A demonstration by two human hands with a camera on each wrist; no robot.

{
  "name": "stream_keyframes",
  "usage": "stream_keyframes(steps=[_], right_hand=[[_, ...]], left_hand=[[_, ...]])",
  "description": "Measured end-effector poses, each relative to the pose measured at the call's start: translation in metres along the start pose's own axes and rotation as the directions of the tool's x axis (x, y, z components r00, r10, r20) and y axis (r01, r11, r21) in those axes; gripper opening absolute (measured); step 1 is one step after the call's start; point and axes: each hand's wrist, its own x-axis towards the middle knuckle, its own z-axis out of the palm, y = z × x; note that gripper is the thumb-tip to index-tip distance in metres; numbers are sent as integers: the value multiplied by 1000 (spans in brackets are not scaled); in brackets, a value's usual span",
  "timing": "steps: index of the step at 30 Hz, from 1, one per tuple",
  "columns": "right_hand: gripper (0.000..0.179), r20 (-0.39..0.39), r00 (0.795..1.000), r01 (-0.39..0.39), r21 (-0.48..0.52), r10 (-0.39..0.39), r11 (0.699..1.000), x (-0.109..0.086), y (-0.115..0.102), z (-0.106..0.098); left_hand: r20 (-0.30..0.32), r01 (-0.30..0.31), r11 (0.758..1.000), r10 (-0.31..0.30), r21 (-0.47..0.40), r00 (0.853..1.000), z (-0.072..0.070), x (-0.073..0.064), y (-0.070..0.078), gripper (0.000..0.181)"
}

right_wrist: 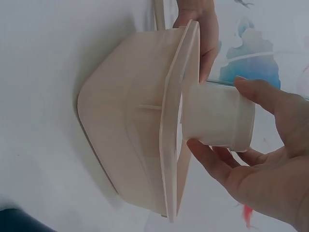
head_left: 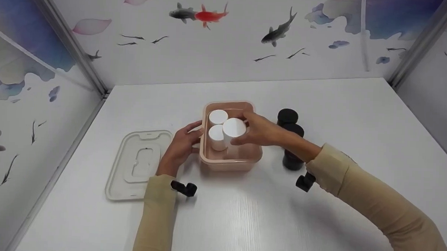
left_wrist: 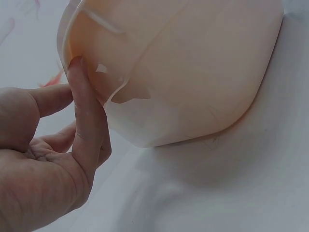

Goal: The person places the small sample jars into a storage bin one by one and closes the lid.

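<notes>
My right hand (head_left: 262, 130) grips a white lidded jar (head_left: 234, 128) near its lid, thumb on one side and fingers on the other. In the right wrist view the held jar (right_wrist: 219, 116) overlaps the rim of a pale pink plastic bin (right_wrist: 130, 121). Inside the bin (head_left: 231, 166), two more white jars stand along the left side, one at the back (head_left: 218, 117) and one nearer (head_left: 218, 138). At the bin's left side, my left hand (head_left: 182, 144) holds the rim; the left wrist view shows its bent fingers (left_wrist: 87, 111) right at that edge.
A translucent rectangular lid (head_left: 119, 174) lies flat on the white table (head_left: 235, 215), left of the bin. Several black jars (head_left: 293, 161) stand in a row to the right, partly behind my right forearm. Printed wall panels (head_left: 233, 66) enclose the back and sides.
</notes>
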Motion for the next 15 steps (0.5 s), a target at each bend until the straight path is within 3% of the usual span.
stream_keyframes(steps=[8,15], right_hand=[[50,20,988,152,-26,-151,988,10,-8,7],[57,49,987,160,-122,-155,980,16,-15,13]], left_hand=[[3,-3,1000,3,1,1000,0,0,0,49],[-11,4,1000,-4,15,1000,0,0,-1,48]])
